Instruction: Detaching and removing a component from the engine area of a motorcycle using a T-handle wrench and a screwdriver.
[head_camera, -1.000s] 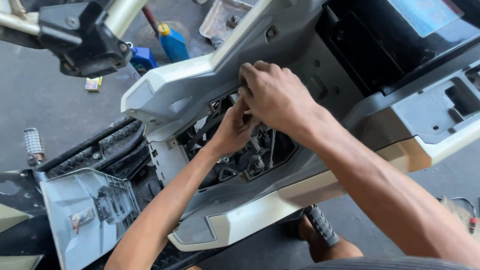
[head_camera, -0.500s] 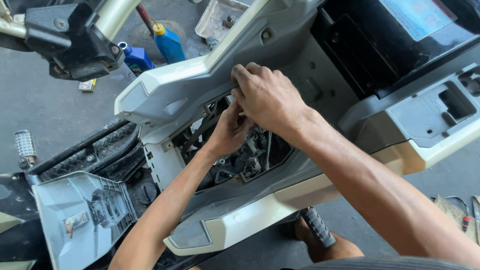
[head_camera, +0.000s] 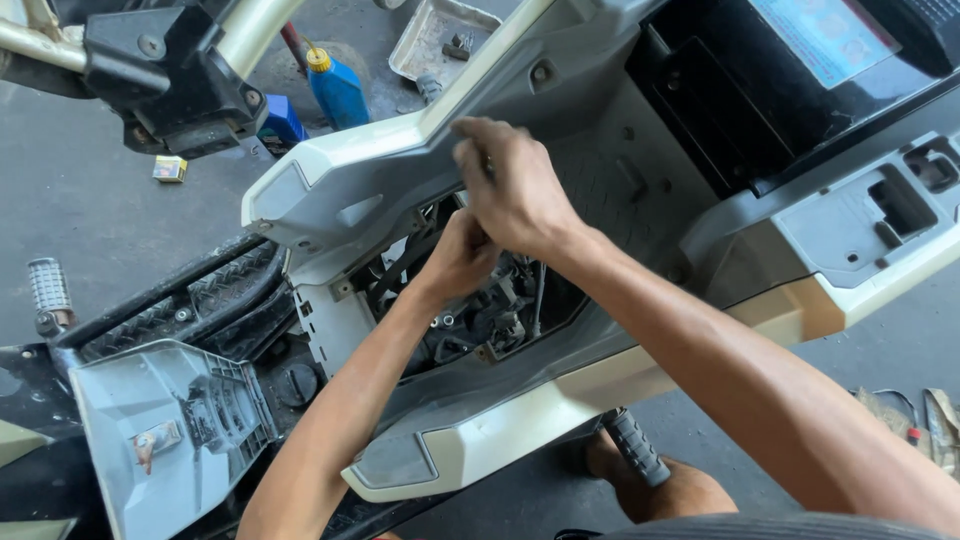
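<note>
A: Two hands are working at the centre of the frame, both at the opening in the scooter's floor panel (head_camera: 640, 190), where the engine parts (head_camera: 480, 320) are showing.

B: The right hand (head_camera: 515, 190) is sitting on top, fingers curled down over the cream body panel (head_camera: 340, 190) edge; whether they're pinching anything, I cannot tell.

A: The left hand (head_camera: 460, 258) is reaching in from below, fingers closed and tucked just under the right, touching it. What it's gripping is hidden.

B: Upper left, a blue bottle (head_camera: 337, 88) with a yellow cap is standing on the floor, a grey tray (head_camera: 440, 40) just beside it.

A: Lower left, a detached grey cover (head_camera: 170, 430) is lying inner side up, and a black footpeg (head_camera: 635, 447) is poking out at the bottom.
</note>
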